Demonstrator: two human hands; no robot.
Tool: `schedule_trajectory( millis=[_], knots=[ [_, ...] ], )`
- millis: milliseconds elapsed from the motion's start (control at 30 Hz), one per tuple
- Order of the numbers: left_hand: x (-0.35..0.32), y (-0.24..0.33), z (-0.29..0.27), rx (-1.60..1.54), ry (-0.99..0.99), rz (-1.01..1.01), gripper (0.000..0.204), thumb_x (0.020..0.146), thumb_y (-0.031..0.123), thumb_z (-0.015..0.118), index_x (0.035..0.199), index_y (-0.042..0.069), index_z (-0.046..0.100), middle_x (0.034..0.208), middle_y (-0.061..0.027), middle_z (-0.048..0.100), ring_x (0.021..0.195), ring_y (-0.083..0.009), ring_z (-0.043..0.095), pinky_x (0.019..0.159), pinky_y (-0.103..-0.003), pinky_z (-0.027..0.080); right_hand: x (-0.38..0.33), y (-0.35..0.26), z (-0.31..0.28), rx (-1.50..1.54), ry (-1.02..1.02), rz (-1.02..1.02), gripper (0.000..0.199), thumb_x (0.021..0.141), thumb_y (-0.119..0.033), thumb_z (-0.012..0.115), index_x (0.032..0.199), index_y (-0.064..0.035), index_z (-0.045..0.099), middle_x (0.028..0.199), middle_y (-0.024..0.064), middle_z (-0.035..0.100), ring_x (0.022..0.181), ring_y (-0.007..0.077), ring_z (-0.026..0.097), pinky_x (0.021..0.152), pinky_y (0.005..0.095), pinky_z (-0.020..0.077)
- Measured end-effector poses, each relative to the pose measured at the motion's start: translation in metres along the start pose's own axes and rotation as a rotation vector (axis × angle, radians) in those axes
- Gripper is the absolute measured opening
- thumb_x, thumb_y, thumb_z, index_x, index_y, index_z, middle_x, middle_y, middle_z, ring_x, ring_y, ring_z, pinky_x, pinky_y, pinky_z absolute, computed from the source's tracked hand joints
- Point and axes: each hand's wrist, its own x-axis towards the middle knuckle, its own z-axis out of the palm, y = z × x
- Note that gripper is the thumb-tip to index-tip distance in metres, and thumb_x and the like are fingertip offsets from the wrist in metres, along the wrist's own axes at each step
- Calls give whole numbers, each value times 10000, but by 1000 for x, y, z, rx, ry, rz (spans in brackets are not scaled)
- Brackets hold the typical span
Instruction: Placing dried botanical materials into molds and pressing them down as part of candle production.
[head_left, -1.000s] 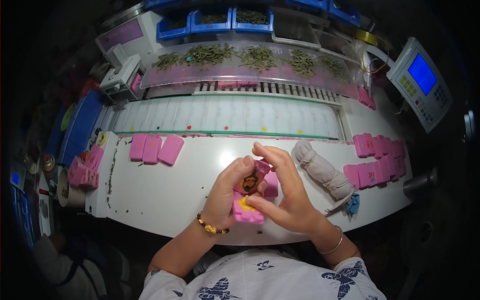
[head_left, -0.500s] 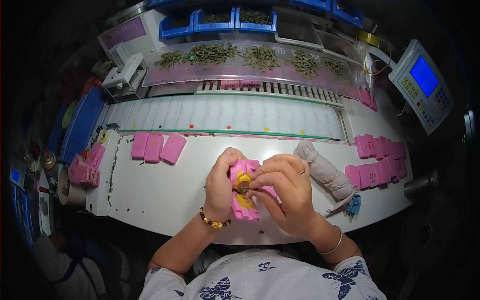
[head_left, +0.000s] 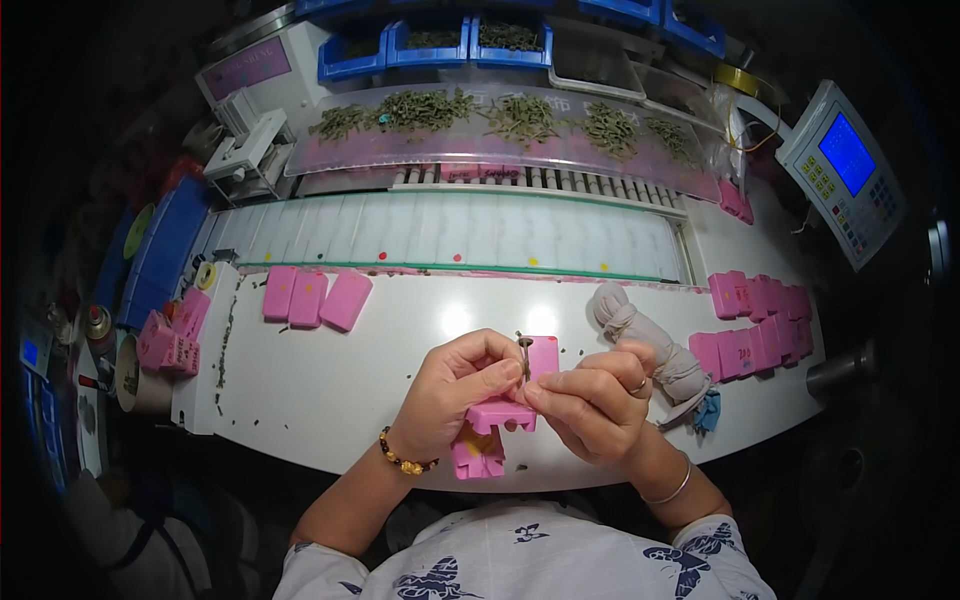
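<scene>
My left hand (head_left: 455,390) is closed round an opened pink rubber mould (head_left: 480,455), whose parts hang below the fingers with yellow staining inside. My right hand (head_left: 590,400) pinches at the lower end of a small grey-green piece with a round flat top (head_left: 526,345). Left thumb and fingertips meet the right fingertips there, so part of the piece is hidden. Just behind the hands, a pink block with a red dot (head_left: 544,352) lies on the white table (head_left: 380,400).
Three pink blocks (head_left: 310,297) lie at the left, and several more (head_left: 755,315) stand in rows at the right. Near my right hand is a grey cloth bundle (head_left: 635,325). Beyond are a white plate row (head_left: 450,232), a tray of green pieces (head_left: 420,150) and a control panel (head_left: 845,170).
The mould has turned and dropped lower in my left hand. The small piece has come out of it and stands between my fingertips. My right hand has shifted slightly right.
</scene>
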Motion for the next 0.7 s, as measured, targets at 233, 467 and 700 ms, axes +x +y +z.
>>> schedule_trajectory(
  millis=[233, 467, 700],
  knots=[
    [4, 10, 6, -18, 47, -327, 217, 983, 234, 600, 991, 17, 604, 866, -55, 649, 720, -122, 649, 589, -255, 528, -10, 5, -2, -108, -49, -110, 174, 696, -151, 747, 869, -128, 753, 922, -61, 668, 819, 93, 562, 764, 289, 375],
    [4, 8, 3, -35, -40, -386, 187, 987, 212, 569, 962, 27, 587, 823, -30, 633, 648, -92, 630, 572, -225, 517, -13, 7, -5, -84, -47, -207, 206, 680, -151, 748, 885, -132, 754, 947, -67, 666, 806, 89, 567, 750, 270, 388],
    [3, -8, 5, -110, 23, -174, 130, 969, 139, 602, 998, 12, 594, 907, -41, 641, 765, -84, 630, 676, -226, 522, -10, 1, 1, 213, -43, 201, 159, 721, -83, 776, 867, -102, 715, 853, -29, 646, 754, 137, 546, 726, 302, 373]
  ],
)
